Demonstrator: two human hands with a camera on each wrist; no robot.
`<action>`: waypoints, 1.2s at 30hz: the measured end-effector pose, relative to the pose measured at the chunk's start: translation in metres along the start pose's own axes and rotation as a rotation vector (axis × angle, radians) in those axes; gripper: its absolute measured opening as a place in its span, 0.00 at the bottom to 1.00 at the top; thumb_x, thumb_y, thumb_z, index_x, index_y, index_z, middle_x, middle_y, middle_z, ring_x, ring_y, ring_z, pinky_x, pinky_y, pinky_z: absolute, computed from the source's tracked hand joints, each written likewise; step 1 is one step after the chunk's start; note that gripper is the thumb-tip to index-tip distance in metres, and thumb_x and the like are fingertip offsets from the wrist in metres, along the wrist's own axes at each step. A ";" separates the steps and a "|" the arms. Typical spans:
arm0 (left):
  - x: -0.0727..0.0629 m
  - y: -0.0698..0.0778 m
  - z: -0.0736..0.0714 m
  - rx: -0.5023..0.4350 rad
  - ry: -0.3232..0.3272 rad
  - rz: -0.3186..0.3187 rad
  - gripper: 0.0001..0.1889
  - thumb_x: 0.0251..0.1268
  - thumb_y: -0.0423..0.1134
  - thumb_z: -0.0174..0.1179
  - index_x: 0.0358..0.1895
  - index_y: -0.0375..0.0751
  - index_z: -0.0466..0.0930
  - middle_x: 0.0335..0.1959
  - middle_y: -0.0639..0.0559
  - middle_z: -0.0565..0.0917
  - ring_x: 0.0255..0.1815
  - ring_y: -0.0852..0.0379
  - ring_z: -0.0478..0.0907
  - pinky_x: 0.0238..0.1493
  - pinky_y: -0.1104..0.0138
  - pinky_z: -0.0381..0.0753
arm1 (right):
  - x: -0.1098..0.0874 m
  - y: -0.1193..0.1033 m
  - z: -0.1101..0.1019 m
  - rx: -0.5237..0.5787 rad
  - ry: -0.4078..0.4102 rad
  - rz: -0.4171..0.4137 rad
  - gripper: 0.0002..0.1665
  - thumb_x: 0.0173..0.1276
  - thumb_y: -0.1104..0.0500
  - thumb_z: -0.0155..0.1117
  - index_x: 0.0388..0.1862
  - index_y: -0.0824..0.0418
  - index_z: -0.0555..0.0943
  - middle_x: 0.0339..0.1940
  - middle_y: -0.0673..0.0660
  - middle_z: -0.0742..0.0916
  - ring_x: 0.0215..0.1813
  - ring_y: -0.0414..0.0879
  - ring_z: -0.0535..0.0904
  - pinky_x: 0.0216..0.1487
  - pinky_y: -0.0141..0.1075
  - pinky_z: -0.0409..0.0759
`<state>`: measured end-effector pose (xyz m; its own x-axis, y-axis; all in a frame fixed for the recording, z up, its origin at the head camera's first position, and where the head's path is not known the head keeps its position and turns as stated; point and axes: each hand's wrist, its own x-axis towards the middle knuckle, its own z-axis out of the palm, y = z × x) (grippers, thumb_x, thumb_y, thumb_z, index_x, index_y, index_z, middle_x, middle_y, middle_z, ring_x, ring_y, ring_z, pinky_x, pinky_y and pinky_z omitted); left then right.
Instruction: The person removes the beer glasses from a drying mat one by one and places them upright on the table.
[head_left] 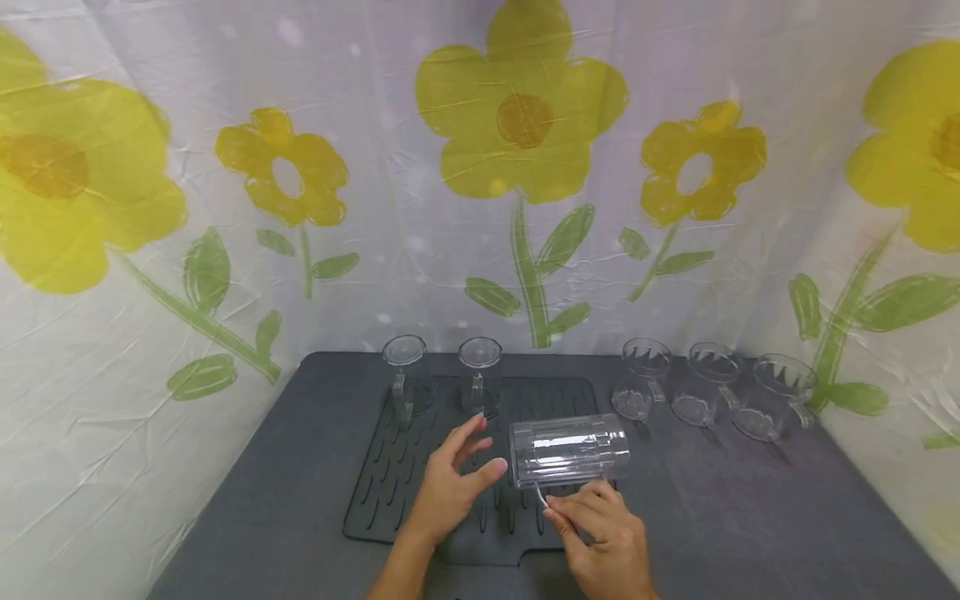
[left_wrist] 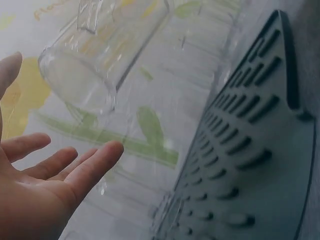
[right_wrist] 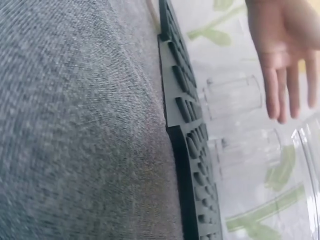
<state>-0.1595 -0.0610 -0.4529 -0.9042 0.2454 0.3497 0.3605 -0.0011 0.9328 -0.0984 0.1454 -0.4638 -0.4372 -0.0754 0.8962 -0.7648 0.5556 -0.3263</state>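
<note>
A clear glass mug [head_left: 570,450] lies on its side in the air above the dark drying mat [head_left: 405,500]. My right hand [head_left: 607,533] pinches its handle from below, thumb and fingers closed on it. To the left of the mug, my left hand [head_left: 450,479] has its fingers spread and holds nothing, its thumb close to the mug's left end. In the left wrist view the palm and fingers [left_wrist: 92,172] show below the mug [left_wrist: 105,60], with a gap between. The right wrist view shows the left hand [right_wrist: 287,55] but only an edge of the held mug.
Two clear mugs [head_left: 405,375] [head_left: 480,375] stand upright on the mat's back part. Three more mugs [head_left: 641,379] [head_left: 703,383] [head_left: 772,398] stand in a row at the back right of the grey table [head_left: 720,517]. A flowered curtain [head_left: 375,167] hangs behind and along both sides.
</note>
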 end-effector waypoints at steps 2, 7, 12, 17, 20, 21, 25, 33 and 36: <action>0.001 0.001 0.003 -0.035 -0.022 0.006 0.35 0.62 0.35 0.67 0.71 0.36 0.63 0.66 0.38 0.67 0.62 0.40 0.71 0.48 0.63 0.82 | 0.000 0.000 0.002 0.005 0.001 -0.014 0.20 0.71 0.50 0.62 0.30 0.64 0.88 0.28 0.47 0.87 0.31 0.41 0.76 0.35 0.26 0.74; 0.001 0.004 0.007 -0.096 -0.069 0.002 0.37 0.60 0.33 0.68 0.71 0.35 0.62 0.64 0.37 0.68 0.61 0.39 0.71 0.46 0.61 0.83 | -0.001 -0.001 0.005 0.012 0.002 -0.033 0.20 0.70 0.50 0.62 0.30 0.64 0.88 0.28 0.46 0.87 0.31 0.40 0.75 0.34 0.25 0.74; 0.001 0.005 0.007 -0.095 -0.089 -0.013 0.36 0.59 0.32 0.68 0.70 0.34 0.64 0.64 0.39 0.69 0.61 0.40 0.71 0.48 0.61 0.82 | -0.002 -0.002 0.006 0.023 0.000 -0.042 0.20 0.70 0.50 0.62 0.30 0.65 0.88 0.28 0.47 0.87 0.30 0.40 0.75 0.34 0.25 0.74; 0.001 0.006 0.006 -0.098 -0.098 -0.035 0.33 0.58 0.32 0.69 0.68 0.34 0.68 0.64 0.38 0.70 0.59 0.39 0.72 0.46 0.62 0.83 | -0.002 -0.002 0.005 0.046 -0.027 -0.049 0.19 0.70 0.51 0.62 0.30 0.64 0.88 0.28 0.47 0.86 0.31 0.40 0.75 0.33 0.24 0.74; 0.001 0.006 0.005 -0.075 -0.085 -0.040 0.32 0.57 0.33 0.70 0.66 0.34 0.70 0.62 0.38 0.72 0.57 0.39 0.73 0.44 0.62 0.83 | -0.002 -0.002 0.003 0.055 -0.057 -0.042 0.17 0.70 0.51 0.63 0.31 0.64 0.88 0.29 0.46 0.86 0.32 0.40 0.75 0.33 0.24 0.74; 0.001 0.006 0.005 -0.062 -0.079 -0.038 0.31 0.57 0.33 0.70 0.65 0.35 0.71 0.61 0.38 0.73 0.57 0.39 0.74 0.44 0.61 0.83 | -0.001 -0.002 0.003 0.046 -0.070 -0.033 0.17 0.70 0.51 0.63 0.32 0.62 0.88 0.30 0.45 0.86 0.33 0.41 0.75 0.35 0.25 0.73; 0.001 0.006 0.004 -0.019 -0.059 -0.032 0.30 0.55 0.35 0.72 0.63 0.36 0.74 0.59 0.39 0.75 0.55 0.40 0.75 0.44 0.60 0.83 | -0.001 -0.006 -0.003 -0.033 -0.075 0.034 0.18 0.69 0.46 0.63 0.37 0.59 0.89 0.39 0.49 0.85 0.42 0.44 0.74 0.45 0.30 0.70; -0.001 0.008 0.003 -0.012 0.001 -0.057 0.31 0.53 0.36 0.73 0.62 0.36 0.75 0.57 0.42 0.77 0.53 0.42 0.76 0.42 0.61 0.84 | 0.005 -0.018 -0.016 -0.022 0.075 0.716 0.25 0.60 0.60 0.73 0.55 0.64 0.76 0.48 0.58 0.79 0.46 0.43 0.72 0.42 0.29 0.73; -0.002 0.009 0.003 -0.035 0.022 -0.069 0.31 0.53 0.35 0.73 0.63 0.35 0.74 0.56 0.41 0.77 0.53 0.42 0.76 0.39 0.62 0.84 | 0.006 -0.019 -0.016 0.120 -0.017 1.027 0.26 0.70 0.52 0.64 0.58 0.66 0.70 0.49 0.60 0.79 0.46 0.45 0.75 0.41 0.34 0.80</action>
<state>-0.1542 -0.0584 -0.4458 -0.9315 0.2248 0.2859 0.2891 -0.0192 0.9571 -0.0787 0.1474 -0.4472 -0.9119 0.3761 0.1645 -0.0607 0.2728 -0.9601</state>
